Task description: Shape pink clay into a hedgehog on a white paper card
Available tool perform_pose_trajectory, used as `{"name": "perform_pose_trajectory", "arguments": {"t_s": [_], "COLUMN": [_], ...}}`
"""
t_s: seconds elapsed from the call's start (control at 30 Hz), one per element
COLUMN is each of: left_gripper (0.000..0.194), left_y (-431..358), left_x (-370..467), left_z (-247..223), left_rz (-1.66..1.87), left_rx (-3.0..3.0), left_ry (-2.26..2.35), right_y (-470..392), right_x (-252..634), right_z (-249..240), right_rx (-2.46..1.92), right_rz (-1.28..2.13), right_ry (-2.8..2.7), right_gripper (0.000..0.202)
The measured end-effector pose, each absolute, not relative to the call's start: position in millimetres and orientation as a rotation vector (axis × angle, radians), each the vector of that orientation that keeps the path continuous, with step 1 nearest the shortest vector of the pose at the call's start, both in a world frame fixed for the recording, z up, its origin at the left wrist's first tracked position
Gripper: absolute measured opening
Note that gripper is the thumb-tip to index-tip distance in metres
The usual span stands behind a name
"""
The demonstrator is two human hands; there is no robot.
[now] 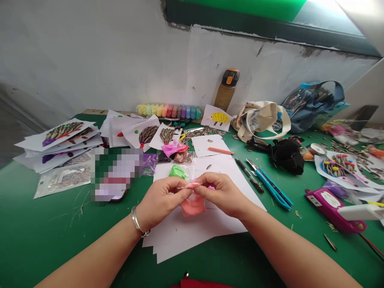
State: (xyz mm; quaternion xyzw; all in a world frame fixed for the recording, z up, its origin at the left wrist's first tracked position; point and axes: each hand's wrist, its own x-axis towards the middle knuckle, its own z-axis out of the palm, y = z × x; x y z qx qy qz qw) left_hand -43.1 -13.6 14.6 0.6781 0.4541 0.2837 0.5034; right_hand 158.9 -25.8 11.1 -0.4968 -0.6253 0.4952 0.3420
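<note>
At the near edge I see a strip of red cloth (pixel 204 284), and beyond it white paper sheets (pixel 186 242) lying overlapped on the green worktop (pixel 75 248). Over those sheets I have the left hand (pixel 163 196), a silvery bracelet (pixel 136 221) on its wrist, and the right hand (pixel 220 193) meeting at the fingertips. Each grip is pinching the top of a small clear bag of salmon-coloured material (pixel 193 206), whose filled part sits below the fingers; I cannot tell whether it touches the paper. To the right lie a magenta device (pixel 331 208), a blue cutter knife (pixel 270 186) and, just beside the knife, a black pen (pixel 249 175). To the left a pixelated object (pixel 120 176) hides its details from me.

Just beyond the hands is a bright green packet (pixel 178 171), with a purple packet (pixel 149 164) to its left and a pink packet (pixel 172 148) farther back. An orange stick (pixel 220 151) lies on a smaller sheet, and seed-covered pictures (pixel 60 134) are piled at far left. Farther still I find loose striped seeds (pixel 207 131), a yellow hedgehog picture (pixel 218 117), a row of coloured packets (pixel 168 111), a cream bag (pixel 271 116) and, near the wall (pixel 105 52), a brownish bottle (pixel 225 93)
</note>
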Motion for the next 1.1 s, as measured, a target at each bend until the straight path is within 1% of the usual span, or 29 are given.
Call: {"name": "perform_pose_trajectory", "arguments": {"t_s": [0.17, 0.27, 0.43, 0.57, 0.8, 0.93, 1.1], "left_gripper": [0.028, 0.025, 0.024, 0.027, 0.022, 0.023, 0.024], "left_y": [-15.0, -15.9, -16.1, -16.2, -19.3, -18.7, -15.6], "left_x": [-41.9, -42.9, -43.7, -41.7, -41.4, -41.2, -39.9], "left_z": [16.3, 18.0, 20.1, 18.3, 19.1, 21.6, 19.0], "left_rz": [0.685, 0.720, 0.720, 0.688, 0.711, 0.684, 0.649], "left_rx": [1.656, 1.724, 1.767, 1.780, 1.758, 1.795, 1.811], "left_ry": [1.085, 1.076, 1.058, 1.068, 1.042, 1.021, 1.032], "right_y": [-27.4, -27.6, -27.6, -27.3, -27.9, -27.3, -27.6], "right_x": [157.9, 157.3, 158.0, 159.1, 157.9, 159.2, 164.9], "right_z": [10.9, 10.8, 11.9, 11.8, 13.4, 14.5, 16.7], "right_rx": [-1.281, -1.255, -1.251, -1.254, -1.245, -1.226, -1.236], "right_rz": [1.223, 1.251, 1.342, 1.327, 1.273, 1.355, 1.387], "right_ry": [-1.683, -1.684, -1.634, -1.642, -1.682, -1.661, -1.693], "right_gripper": [0.020, 0.021, 0.016, 0.015, 0.015, 0.020, 0.015]}}
